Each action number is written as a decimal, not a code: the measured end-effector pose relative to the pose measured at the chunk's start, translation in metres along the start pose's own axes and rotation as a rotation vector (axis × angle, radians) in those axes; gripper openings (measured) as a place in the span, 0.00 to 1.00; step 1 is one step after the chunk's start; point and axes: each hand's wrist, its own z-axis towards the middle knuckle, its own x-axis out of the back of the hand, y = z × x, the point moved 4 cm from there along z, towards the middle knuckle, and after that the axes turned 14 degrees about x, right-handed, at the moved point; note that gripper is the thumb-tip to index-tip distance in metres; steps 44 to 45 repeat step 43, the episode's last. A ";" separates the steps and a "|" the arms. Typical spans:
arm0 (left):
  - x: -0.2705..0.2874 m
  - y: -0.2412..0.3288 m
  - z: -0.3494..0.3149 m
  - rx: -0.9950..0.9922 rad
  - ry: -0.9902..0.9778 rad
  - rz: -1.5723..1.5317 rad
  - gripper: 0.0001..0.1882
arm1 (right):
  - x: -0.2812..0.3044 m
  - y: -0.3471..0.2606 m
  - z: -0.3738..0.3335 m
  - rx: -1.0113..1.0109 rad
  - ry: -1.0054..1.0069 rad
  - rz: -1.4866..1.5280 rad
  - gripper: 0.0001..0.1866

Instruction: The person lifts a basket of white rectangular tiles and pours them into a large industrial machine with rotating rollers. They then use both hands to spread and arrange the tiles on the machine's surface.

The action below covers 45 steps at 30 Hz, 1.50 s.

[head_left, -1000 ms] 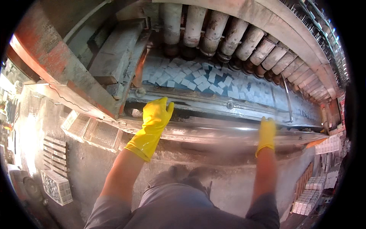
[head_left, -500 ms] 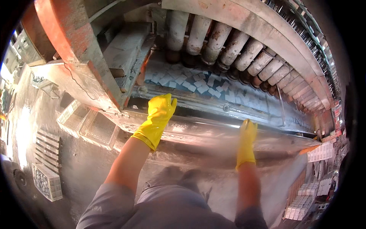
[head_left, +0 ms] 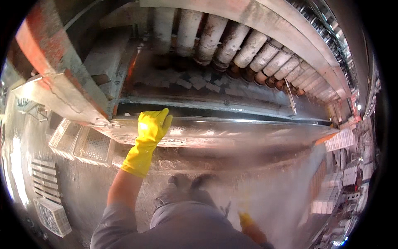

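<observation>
My left hand, in a wet yellow rubber glove, has its fingers curled at the metal front edge of a long machine. Down beside my body on the right is my right hand, also gloved in yellow; its fingers are smeared by motion, and nothing can be made out in it. Behind the front edge, several pale flat square pieces lie scattered on the machine's wet, shadowed bed. Above them stands a row of thick, grimy cylinders.
An orange-marked upright rises at the machine's left end. On the wet floor at left are white plastic crates, a slatted pallet and a filled crate. White stacks stand at right.
My right hand has dropped from near the machine's front edge to beside my body. My left hand stays at the edge. The view has shifted, and the bed looks darker.
</observation>
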 end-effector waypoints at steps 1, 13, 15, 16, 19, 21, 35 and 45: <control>0.005 0.002 0.002 -0.095 0.123 0.014 0.11 | -0.011 0.002 -0.051 -0.041 -0.299 -0.268 0.29; -0.017 -0.016 0.010 0.076 -0.103 0.144 0.09 | -0.075 -0.019 -0.187 -0.080 0.269 0.046 0.24; -0.020 -0.017 0.009 0.095 -0.096 0.165 0.10 | -0.087 -0.009 -0.169 -0.121 0.101 0.108 0.23; -0.022 -0.016 0.012 0.142 -0.109 0.194 0.11 | -0.087 -0.003 -0.163 -0.134 0.013 0.132 0.22; -0.029 -0.013 0.005 0.082 0.051 0.434 0.11 | -0.118 0.061 -0.172 -0.167 0.054 0.205 0.23; -0.042 -0.009 -0.006 0.024 0.187 0.517 0.12 | -0.146 0.115 -0.165 -0.179 0.074 0.233 0.24; -0.254 0.352 -0.024 -0.099 0.128 0.425 0.39 | 0.070 0.227 -0.068 -0.400 0.685 1.257 0.23; -0.401 0.495 -0.023 -0.230 0.057 0.218 0.44 | -0.060 0.333 -0.067 -0.447 0.823 1.451 0.16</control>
